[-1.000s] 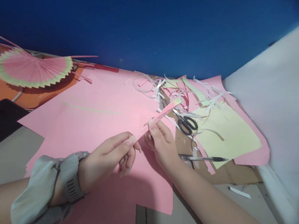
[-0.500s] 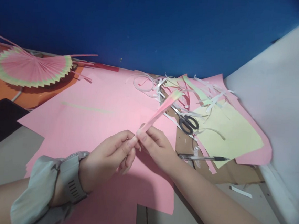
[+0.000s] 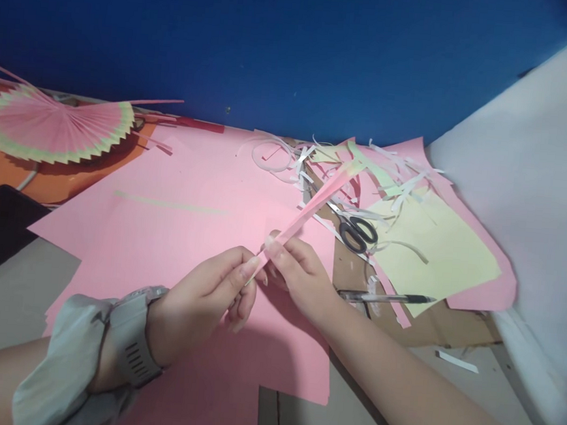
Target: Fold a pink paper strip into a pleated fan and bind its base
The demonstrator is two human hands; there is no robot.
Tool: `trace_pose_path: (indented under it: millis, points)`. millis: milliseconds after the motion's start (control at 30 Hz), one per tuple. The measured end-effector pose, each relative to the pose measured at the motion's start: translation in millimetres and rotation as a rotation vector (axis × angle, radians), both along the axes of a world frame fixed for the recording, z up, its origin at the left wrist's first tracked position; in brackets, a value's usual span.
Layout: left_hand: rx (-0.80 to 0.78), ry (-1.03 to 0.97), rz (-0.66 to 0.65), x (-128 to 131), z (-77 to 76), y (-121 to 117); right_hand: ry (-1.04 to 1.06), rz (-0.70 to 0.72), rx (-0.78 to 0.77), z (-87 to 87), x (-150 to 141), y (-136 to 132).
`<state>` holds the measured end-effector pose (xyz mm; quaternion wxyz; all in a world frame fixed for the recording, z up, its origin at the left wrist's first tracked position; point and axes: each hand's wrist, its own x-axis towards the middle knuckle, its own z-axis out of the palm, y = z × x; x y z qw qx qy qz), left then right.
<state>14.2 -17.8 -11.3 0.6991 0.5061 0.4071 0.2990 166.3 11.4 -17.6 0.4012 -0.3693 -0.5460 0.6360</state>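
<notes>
A narrow folded strip of pink paper (image 3: pixel 308 209) with a yellow-green tip slants up and to the right between my hands. My left hand (image 3: pixel 219 283) pinches its lower end between thumb and fingers. Just above, my right hand (image 3: pixel 303 276) grips the strip with the thumb on top. Beneath both hands lie large pink paper sheets (image 3: pixel 163 249), one bearing a faint green line. A pleated pink paper fan (image 3: pixel 59 129) with a yellow-green zigzag edge rests at the far left.
Black-handled scissors (image 3: pixel 357 235) lie right of the strip, near white paper scraps (image 3: pixel 406 189). A pen (image 3: pixel 387 298) sits on brown cardboard (image 3: pixel 436 329) beside a pale yellow sheet (image 3: pixel 437 251). A blue wall (image 3: pixel 276 55) stands behind. At left is a black flat object (image 3: pixel 2 229).
The strip now reaches farther up and right, and its lower end shows between my hands. My right hand has shifted slightly up along it; my left hand stays nearly in place.
</notes>
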Motion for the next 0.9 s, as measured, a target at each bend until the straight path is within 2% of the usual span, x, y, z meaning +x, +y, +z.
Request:
trace_pose_path:
  millis: [133,300,467,600,667,767,833,900]
  points:
    - [0.024,0.005,-0.022,1.1,-1.5,-1.1,-0.080,-0.006,0.082,4.4,-1.9,-3.4]
    - [0.030,-0.001,-0.036,3.1,-1.0,-3.5,-0.061,0.025,-0.012,0.3,-0.3,-2.4]
    - [0.000,-0.031,-0.010,2.6,-0.5,-1.0,0.006,0.160,-0.065,-5.2,3.0,-1.7]
    - [-0.027,-0.028,-0.040,1.7,-1.9,-1.1,0.151,0.006,-0.173,-6.1,1.4,0.7]
    - [-0.043,-0.008,-0.069,1.6,-1.3,-2.4,0.183,-0.079,-0.167,-6.3,0.3,2.9]
    - [-0.044,0.010,-0.102,2.1,1.3,-4.3,0.118,-0.149,-0.123,-5.5,0.1,3.7]
    - [-0.033,0.014,-0.097,3.0,2.5,-4.8,0.022,-0.113,-0.067,-3.7,0.7,1.8]
    - [-0.046,0.023,-0.082,3.9,2.2,-4.4,-0.069,-0.006,-0.009,-1.4,1.3,-1.0]
